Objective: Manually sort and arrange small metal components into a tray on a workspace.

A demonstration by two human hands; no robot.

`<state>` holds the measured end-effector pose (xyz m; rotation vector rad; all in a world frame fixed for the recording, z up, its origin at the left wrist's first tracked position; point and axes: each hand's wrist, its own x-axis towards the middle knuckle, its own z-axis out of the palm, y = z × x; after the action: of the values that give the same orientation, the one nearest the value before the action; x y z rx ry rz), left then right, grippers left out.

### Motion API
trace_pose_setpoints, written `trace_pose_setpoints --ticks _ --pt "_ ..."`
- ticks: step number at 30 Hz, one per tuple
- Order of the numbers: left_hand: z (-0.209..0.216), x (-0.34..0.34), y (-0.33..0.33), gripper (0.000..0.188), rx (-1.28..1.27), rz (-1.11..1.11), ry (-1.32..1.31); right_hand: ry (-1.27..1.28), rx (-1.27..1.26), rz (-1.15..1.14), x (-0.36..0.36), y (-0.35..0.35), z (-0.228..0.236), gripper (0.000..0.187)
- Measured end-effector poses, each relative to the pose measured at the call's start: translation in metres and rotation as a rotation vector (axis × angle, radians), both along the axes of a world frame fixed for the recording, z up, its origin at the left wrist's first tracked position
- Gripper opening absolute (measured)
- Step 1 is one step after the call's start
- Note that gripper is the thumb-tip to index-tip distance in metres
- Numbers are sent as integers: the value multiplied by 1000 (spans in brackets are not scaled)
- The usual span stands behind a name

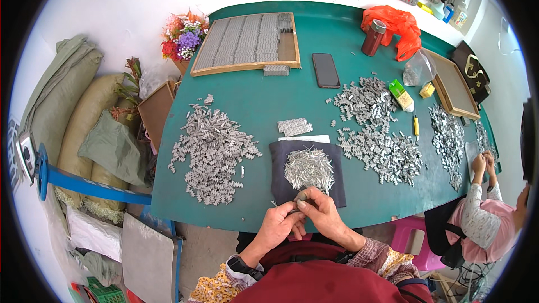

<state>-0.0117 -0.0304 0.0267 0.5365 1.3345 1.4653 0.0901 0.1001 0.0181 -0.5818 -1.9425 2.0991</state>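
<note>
My left hand (276, 228) and my right hand (322, 216) meet at the table's near edge, fingers pinched together. A small dark grey piece shows between the fingertips, too small to name. Just beyond them a heap of thin silvery metal pins (309, 169) lies on a dark folded cloth (279, 177). Left of the cloth spreads a pile of small grey toothed metal pieces (213, 157). Similar metal pieces (382, 154) are heaped to the right. Behind the cloth lie short joined strips of metal pieces (295, 127).
A wooden-framed tray (296, 59) with rows of grey pieces stands at the back. Near it are a phone (325, 70), a dark red flask (374, 38) and a red plastic bag (407, 28). A yellow-handled tool (416, 125) lies right. Another person's hands (484, 163) work at the far right.
</note>
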Motion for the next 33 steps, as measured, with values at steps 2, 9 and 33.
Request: trace_pose_setpoints --ticks 2,9,33 --pt "-1 0 -1 15 7 1 2 24 -9 -22 -1 -3 3 5" --pt "-5 -2 -2 14 -29 -45 25 83 216 -91 -1 -8 -1 4" --pt "26 -5 17 9 -58 -31 73 273 1071 -119 12 5 32 22"
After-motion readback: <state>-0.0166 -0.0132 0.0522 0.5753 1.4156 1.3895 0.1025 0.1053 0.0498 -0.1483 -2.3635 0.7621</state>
